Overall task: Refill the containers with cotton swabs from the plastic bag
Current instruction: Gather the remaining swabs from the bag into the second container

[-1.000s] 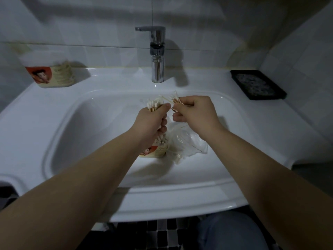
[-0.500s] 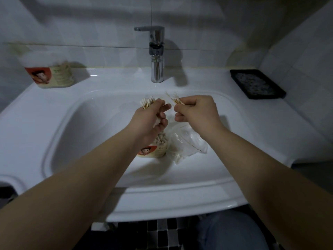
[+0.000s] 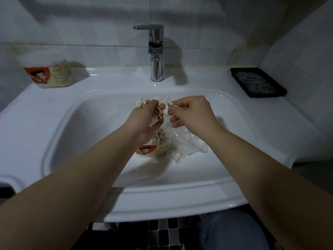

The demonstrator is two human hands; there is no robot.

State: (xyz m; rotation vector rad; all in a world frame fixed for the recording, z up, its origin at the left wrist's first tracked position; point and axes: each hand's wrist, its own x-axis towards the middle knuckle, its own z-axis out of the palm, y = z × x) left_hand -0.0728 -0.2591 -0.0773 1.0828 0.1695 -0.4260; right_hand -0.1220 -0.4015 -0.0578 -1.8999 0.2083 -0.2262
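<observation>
Over the white sink (image 3: 36, 123), both bare hands meet above the middle of the basin. The left hand (image 3: 144, 121) grips a bundle of cotton swabs (image 3: 143, 104), fingers curled round the wooden sticks, with the white tips fanning out toward eleven o'clock. Just beside it, the right hand (image 3: 191, 112) pinches a few loose swabs (image 3: 170, 104) between thumb and forefinger, their tips pointing at the bundle; the other fingers curl underneath. Directly below the left hand, an open container (image 3: 156, 147) with a red cartoon label stands on the basin floor, packed with swab tips facing up. The clear plastic bag (image 3: 187, 143) lies crumpled against its three o'clock side, touching it, with some swabs showing inside. At twelve o'clock the chrome faucet (image 3: 156, 53) rises from the ledge. A second container (image 3: 48, 73) with the same label sits on the ledge at ten o'clock, well apart from the hands, and a black tray (image 3: 257, 82) rests at two o'clock.
</observation>
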